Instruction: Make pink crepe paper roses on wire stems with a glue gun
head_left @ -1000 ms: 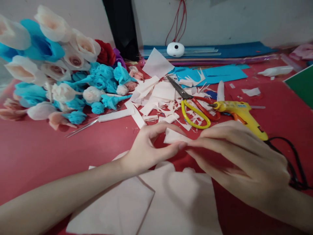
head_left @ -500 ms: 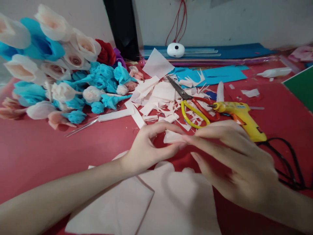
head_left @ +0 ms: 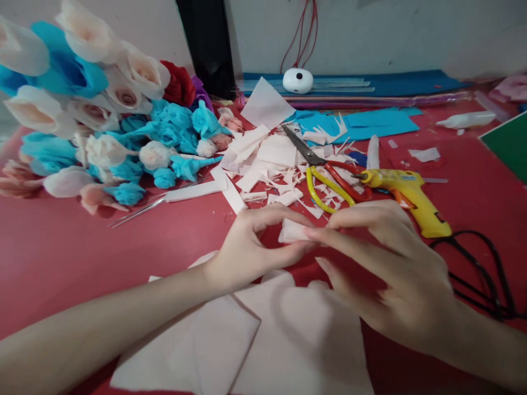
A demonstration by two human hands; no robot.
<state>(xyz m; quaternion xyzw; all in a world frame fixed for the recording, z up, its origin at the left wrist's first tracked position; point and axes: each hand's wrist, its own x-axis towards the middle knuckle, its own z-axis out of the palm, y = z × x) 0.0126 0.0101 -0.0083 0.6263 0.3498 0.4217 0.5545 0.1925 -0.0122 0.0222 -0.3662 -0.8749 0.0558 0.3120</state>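
Note:
My left hand (head_left: 249, 249) and my right hand (head_left: 391, 269) meet over the red table (head_left: 61, 252), both pinching one small piece of pale pink crepe paper (head_left: 291, 231) between thumb and forefinger. The paper is held just above the table. Under my wrists lie larger sheets of pale pink crepe paper (head_left: 288, 340). Just beyond my right hand lie a yellow glue gun (head_left: 405, 192) and scissors with red and yellow handles (head_left: 325, 175).
A heap of blue, white and pink paper flowers (head_left: 102, 120) fills the left. Paper scraps (head_left: 267, 164) litter the middle. Blue paper sheets (head_left: 362, 123) and a white round device (head_left: 297, 80) lie at the back. A black cord (head_left: 481, 269) loops at the right, a green sheet (head_left: 510, 142) beyond it.
My right hand's fingers have slid slightly left along the small paper piece and the hand has drawn nearer. The left hand has hardly moved.

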